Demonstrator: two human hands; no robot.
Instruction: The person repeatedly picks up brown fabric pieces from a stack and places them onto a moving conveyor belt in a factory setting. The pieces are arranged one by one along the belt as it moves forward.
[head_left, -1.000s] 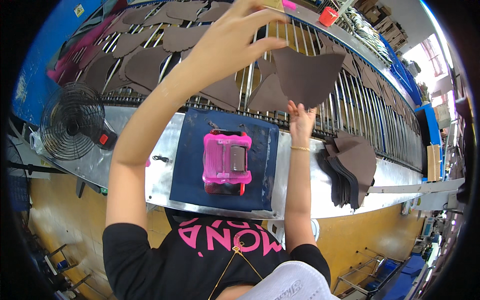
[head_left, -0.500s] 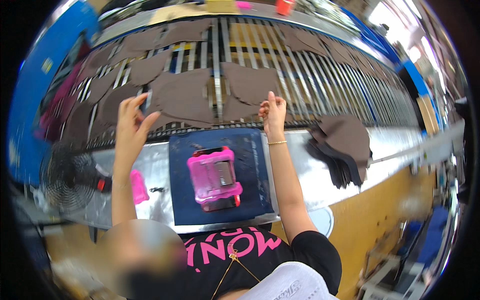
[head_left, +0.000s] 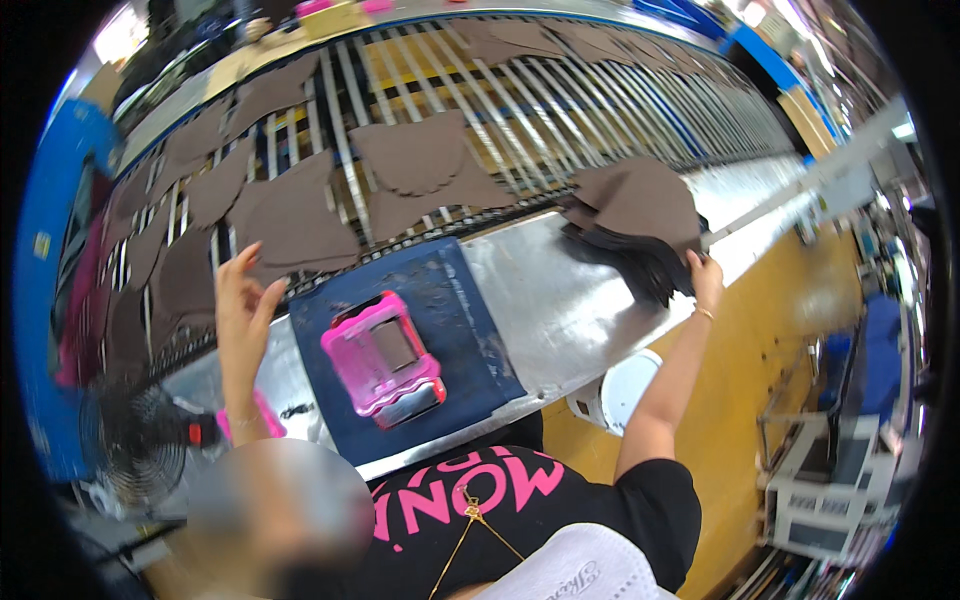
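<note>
Now our right hand's fingertips meet the edge of the panel stack on the metal table, grip unclear; our left hand hovers, loosely spread, empty. Many brown panels lie unstacked across the slatted conveyor.

Left hand raised ahead-left of the torso, thumb and fingers parted; right hand stretched out ahead-right of the torso, fingers bent.

Metal table: fan at left, blue mat mid-table, stack of brown pieces at right. Beyond, rack of bars: flat brown pieces, some overlapping.
</note>
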